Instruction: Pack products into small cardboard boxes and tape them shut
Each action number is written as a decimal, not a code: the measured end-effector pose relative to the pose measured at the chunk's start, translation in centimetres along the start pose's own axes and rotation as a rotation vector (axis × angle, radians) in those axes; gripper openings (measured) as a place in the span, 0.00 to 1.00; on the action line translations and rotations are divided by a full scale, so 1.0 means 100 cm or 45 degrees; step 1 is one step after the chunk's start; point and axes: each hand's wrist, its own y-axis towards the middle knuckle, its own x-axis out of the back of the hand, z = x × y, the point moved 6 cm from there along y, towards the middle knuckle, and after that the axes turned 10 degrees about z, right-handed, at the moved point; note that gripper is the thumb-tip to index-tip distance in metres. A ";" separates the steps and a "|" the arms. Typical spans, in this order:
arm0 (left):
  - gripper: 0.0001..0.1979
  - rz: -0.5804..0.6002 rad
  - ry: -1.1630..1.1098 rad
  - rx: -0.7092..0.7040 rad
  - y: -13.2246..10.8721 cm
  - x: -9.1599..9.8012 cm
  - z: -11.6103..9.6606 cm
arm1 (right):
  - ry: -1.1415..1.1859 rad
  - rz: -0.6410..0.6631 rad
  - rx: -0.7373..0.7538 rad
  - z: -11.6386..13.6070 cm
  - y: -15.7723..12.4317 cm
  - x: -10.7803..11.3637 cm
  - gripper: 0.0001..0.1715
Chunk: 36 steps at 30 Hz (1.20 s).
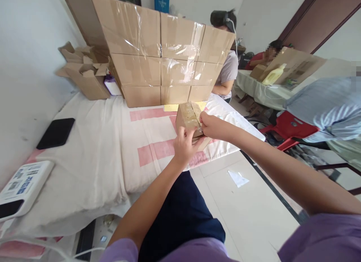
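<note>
A small cardboard box [187,117] with clear tape over its top sits near the table's front edge, before me. My left hand [184,144] holds the box at its near side, thumb and fingers bent around the near top edge. At the right of that same edge, my right hand [209,125] is closed in a pinch beside a shiny bit of clear tape [200,130]. My fingers partly hide the tape and the near face of the box.
Joined cardboard panels [135,62] stand upright behind the box. Open cartons [87,79] lean at the back left. On the cloth-covered table [98,141] lie a black tablet-like slab [55,133] and a white device box [25,186]. Other people sit beyond, near a red chair [296,125].
</note>
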 end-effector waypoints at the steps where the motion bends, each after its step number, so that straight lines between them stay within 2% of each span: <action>1: 0.25 0.006 0.014 -0.014 0.001 0.000 0.001 | 0.002 0.022 -0.008 0.001 0.001 -0.001 0.11; 9: 0.21 0.067 0.111 -0.109 0.006 0.007 -0.006 | -0.084 0.130 -0.016 0.001 0.016 -0.002 0.22; 14: 0.17 0.143 0.152 -0.206 -0.001 0.009 -0.005 | -0.198 0.126 0.012 0.000 0.021 -0.008 0.20; 20: 0.17 0.245 0.258 -0.212 -0.007 0.012 -0.003 | -0.223 0.141 0.050 0.007 0.016 -0.010 0.20; 27: 0.13 0.434 0.345 -0.279 0.011 0.013 -0.006 | -0.283 0.178 0.089 0.015 0.009 -0.008 0.14; 31: 0.16 0.559 0.384 -0.326 0.022 0.012 -0.006 | -0.235 0.170 0.092 0.013 0.009 -0.009 0.13; 36: 0.15 0.572 0.367 -0.348 0.025 0.014 -0.008 | -0.246 0.136 0.066 0.010 0.008 -0.003 0.11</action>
